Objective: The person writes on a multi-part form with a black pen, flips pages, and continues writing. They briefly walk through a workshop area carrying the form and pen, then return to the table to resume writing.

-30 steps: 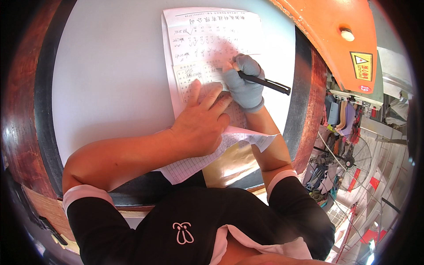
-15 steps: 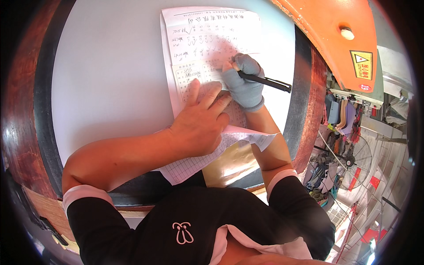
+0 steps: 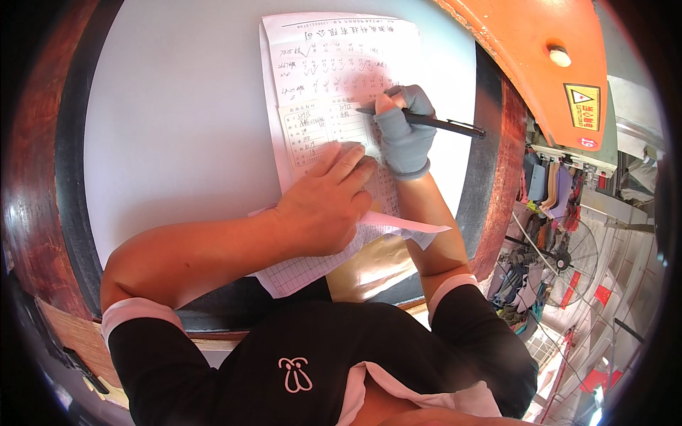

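A black pen (image 3: 455,126) sits in my right hand (image 3: 405,138), which wears a grey fingerless-style glove and is closed round it. The pen's tip is over the right column of a small printed form (image 3: 304,142) with handwriting. That form lies on a larger white sheet (image 3: 334,35) covered with handwritten rows. My left hand (image 3: 327,206) rests on the lower part of the papers, fingers stretched out and lying close together. Beneath its palm, a gridded sheet (image 3: 291,273) curls up along the near side. The left hand hides part of the form.
A white surface (image 3: 170,135) with a dark border and a reddish wooden rim lies under the papers. Shiny gold-brown material (image 3: 376,266) is near my body. At right stand an orange machine (image 3: 540,64), a fan (image 3: 582,248) and several hanging cloth pieces (image 3: 550,184).
My right hand has shifted slightly right with the pen, uncovering more of the form. My left hand has slid a little nearer, its fingers drawn closer together.
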{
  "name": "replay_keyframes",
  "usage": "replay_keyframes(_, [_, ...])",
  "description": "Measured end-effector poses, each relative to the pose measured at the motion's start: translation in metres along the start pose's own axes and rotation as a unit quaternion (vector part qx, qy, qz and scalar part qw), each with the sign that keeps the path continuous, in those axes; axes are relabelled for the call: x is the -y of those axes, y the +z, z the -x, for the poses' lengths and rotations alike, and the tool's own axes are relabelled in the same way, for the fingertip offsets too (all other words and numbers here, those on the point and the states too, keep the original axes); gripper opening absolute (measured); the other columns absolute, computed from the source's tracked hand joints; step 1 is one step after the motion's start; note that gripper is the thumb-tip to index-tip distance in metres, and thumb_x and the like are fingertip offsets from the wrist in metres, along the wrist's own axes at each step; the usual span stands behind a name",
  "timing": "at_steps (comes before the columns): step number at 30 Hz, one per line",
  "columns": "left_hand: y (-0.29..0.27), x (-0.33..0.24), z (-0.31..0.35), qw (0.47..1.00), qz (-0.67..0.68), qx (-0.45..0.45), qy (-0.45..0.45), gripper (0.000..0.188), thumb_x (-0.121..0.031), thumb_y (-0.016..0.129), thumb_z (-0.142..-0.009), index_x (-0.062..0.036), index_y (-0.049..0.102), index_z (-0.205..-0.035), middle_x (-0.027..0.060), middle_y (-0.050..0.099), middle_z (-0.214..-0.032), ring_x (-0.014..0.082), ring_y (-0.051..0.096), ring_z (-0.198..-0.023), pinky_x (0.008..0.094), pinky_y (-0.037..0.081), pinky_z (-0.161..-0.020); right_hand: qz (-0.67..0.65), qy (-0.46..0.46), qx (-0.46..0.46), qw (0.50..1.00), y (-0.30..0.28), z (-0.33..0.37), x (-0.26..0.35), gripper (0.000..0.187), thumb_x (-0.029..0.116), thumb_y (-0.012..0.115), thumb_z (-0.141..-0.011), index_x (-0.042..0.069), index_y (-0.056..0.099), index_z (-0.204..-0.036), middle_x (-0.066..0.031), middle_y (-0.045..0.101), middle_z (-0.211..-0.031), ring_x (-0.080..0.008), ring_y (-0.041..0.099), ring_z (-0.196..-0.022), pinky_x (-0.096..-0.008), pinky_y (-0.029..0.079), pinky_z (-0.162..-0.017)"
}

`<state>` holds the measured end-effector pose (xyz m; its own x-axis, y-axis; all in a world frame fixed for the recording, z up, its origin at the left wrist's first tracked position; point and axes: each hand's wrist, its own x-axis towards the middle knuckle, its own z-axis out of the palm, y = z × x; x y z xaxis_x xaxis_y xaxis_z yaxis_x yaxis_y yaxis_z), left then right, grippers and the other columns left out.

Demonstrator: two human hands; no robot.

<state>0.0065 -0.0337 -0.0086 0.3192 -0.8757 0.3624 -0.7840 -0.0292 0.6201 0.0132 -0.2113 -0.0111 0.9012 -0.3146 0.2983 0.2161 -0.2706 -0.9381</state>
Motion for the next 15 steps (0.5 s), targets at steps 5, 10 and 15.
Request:
replay_keyframes(5, [0.000,-0.001,0.000,1.000,0.016,0.006,-0.002,0.020,-0.012,0.059,-0.064,0.0010,0.061,-0.079,0.0242,0.049,-0.120,0.0397,0.036,-0.122,0.0536,0.023,-0.104,-0.038,0.053,0.009,0.998,-0.003,-0.003,0.006,0.013,0.001,0.060,-0.080,0.006,0.048,-0.077,-0.0010,0.054,-0.070,-0.0076,0.050,-0.061,-0.0228,0.045,-0.056])
replay_keyframes(10, [-0.001,-0.001,-0.001,1.000,0.016,0.006,-0.002,0.021,-0.012,0.059,-0.063,0.0016,0.061,-0.079,0.0244,0.049,-0.120,0.0401,0.036,-0.121,0.0545,0.023,-0.104,-0.060,0.073,0.051,0.994,-0.006,-0.014,0.011,0.018,-0.001,0.061,-0.080,0.007,0.048,-0.070,-0.0010,0.053,-0.074,-0.0055,0.042,-0.060,-0.0198,0.038,-0.055])
replay_keyframes(15, [-0.002,-0.001,-0.001,0.999,0.007,0.033,-0.011,0.022,-0.014,0.063,-0.063,0.0007,0.061,-0.079,0.0217,0.046,-0.125,0.0391,0.032,-0.125,0.0559,0.022,-0.105,-0.112,0.077,0.068,0.988,-0.007,-0.011,0.010,0.019,-0.005,0.061,-0.077,0.007,0.047,-0.072,-0.0008,0.052,-0.074,-0.0044,0.041,-0.059,-0.0193,0.037,-0.052])
